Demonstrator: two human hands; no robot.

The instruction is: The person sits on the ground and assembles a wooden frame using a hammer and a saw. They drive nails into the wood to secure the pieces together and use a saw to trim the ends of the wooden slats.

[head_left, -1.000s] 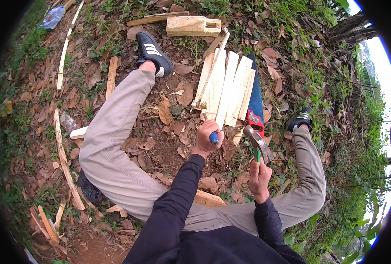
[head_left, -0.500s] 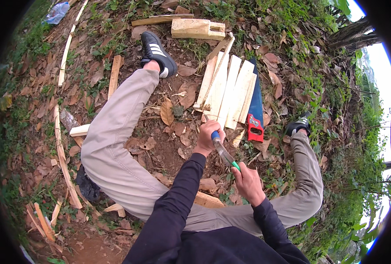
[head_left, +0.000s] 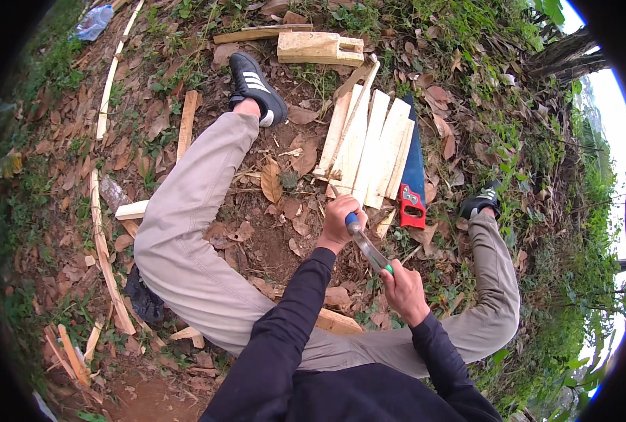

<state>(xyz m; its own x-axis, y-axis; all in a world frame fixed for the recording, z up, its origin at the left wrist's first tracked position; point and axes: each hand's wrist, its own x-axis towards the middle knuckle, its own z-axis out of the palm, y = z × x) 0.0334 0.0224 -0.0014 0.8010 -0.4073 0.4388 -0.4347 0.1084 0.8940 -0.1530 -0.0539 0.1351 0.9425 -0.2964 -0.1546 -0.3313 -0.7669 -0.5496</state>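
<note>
My left hand (head_left: pixel 340 221) is closed around a blue-ended tool (head_left: pixel 352 219), and a thin pointed tip shows past its far side. My right hand (head_left: pixel 405 292) grips a green-handled metal tool (head_left: pixel 372 252) whose curved grey length reaches to the blue end. Whether the two are separate tools or joined I cannot tell. Just beyond my left hand, several pale wooden slats (head_left: pixel 370 144) lie side by side on the ground. A handsaw (head_left: pixel 413 204) with a red handle and blue blade lies along their right side.
Beyond the slats lies a notched wooden block (head_left: pixel 318 48). My legs, in beige trousers (head_left: pixel 193 232), spread around the work spot. Long wooden strips (head_left: pixel 102 260) and offcuts (head_left: pixel 73 355) lie at left, near a black plastic bag (head_left: pixel 142 295). Leaves cover the ground.
Both hands stay closed on their tools. The whole view has shifted slightly, and my right hand sits a little further right with the metal tool.
</note>
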